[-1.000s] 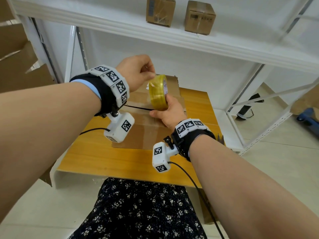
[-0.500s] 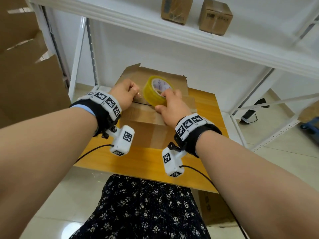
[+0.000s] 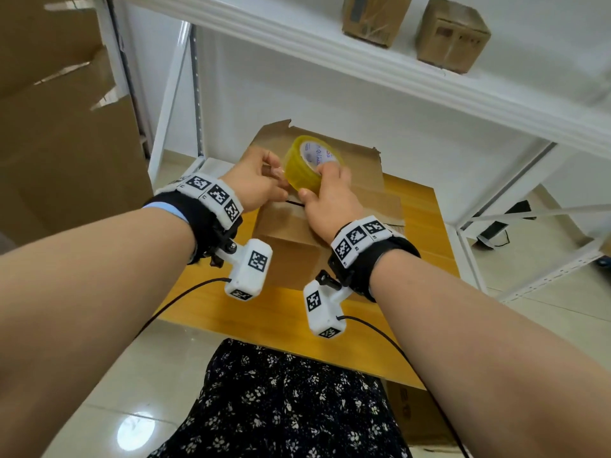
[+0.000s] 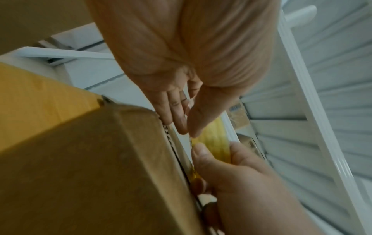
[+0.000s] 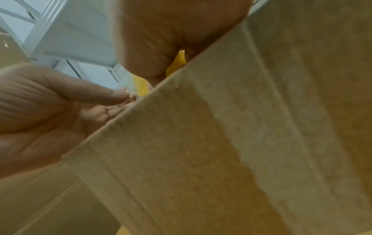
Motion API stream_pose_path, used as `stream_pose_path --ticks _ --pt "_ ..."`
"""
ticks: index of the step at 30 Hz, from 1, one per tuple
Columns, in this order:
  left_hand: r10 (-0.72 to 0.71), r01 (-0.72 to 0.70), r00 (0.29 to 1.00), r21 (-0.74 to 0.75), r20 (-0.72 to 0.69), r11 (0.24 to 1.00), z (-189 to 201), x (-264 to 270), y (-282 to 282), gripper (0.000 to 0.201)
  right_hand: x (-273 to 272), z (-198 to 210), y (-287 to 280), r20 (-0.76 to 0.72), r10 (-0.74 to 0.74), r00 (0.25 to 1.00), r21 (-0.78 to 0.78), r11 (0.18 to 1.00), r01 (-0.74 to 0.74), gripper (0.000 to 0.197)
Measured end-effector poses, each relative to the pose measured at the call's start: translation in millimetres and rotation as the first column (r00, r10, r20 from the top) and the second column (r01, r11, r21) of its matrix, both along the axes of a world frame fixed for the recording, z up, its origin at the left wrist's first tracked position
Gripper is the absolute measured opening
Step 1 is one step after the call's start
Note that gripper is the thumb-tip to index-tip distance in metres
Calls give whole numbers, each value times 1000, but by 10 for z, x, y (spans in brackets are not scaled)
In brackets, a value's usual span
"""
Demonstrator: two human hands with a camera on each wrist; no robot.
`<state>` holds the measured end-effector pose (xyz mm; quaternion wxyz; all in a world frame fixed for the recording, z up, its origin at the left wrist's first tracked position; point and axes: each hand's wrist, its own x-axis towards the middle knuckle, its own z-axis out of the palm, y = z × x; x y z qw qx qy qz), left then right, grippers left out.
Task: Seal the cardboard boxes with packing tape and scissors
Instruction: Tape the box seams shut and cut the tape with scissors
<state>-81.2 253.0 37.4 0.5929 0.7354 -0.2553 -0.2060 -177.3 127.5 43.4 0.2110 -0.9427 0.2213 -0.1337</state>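
The right hand (image 3: 330, 196) grips one translucent yellow roll of packing tape (image 3: 305, 165), fingers curled over its outer band and thumb low at its near edge; the roll stands on edge on top of the brown cardboard box (image 3: 291, 246), its open core facing up and away to the right. The left hand (image 3: 256, 185) sits just left of the roll, thumb and forefinger brought together at the roll's left face; in the left wrist view these fingers (image 4: 177, 117) taper to a point at the box's top edge against the yellow band, apparently pinching the free tape end, though the tape itself is too thin and clear to confirm. Governing relation: the roll lies immediately right of the left fingertips, touching or nearly so, and the box's top seam runs from those fingertips back toward the person, so any strip drawn out would, in my judgement, have to follow that line. The left hand is nearer the tape end; the right is nearer the roll's core. The far flap (image 3: 344, 160) stands open behind the roll. Count: one roll, one box on the orange wooden table (image 3: 426, 233), two small sealed cardboard boxes (image 3: 453, 34) on the white shelf (image 3: 297, 38) above. Scissors: none in view.
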Motion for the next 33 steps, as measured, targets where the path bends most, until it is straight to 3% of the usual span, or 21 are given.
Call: stream_pose_path --ticks 3,5,15,23,28,33 --pt "-99 60 975 194 198 979 52 -60 20 64 -27 -36 -21 23 -4 1000 -4 1000 4 42" --pt "-144 79 959 257 243 963 42 -66 23 67 -34 -43 -36 21 -2 1000 -13 1000 2 41" --pt "-103 22 930 226 354 974 -122 -121 -145 65 -184 -82 -196 102 -23 994 62 998 17 44" --pt "-7 -73 933 208 361 975 -197 -194 -228 70 -238 -97 -281 33 -20 999 2 1000 20 58" --pt "7 -65 952 178 306 982 -193 -190 -222 72 -192 -79 -283 27 27 999 -26 999 -27 84" --pt "0 -33 971 134 240 990 -207 -169 -229 74 -121 -6 -303 115 -95 989 73 994 87 74"
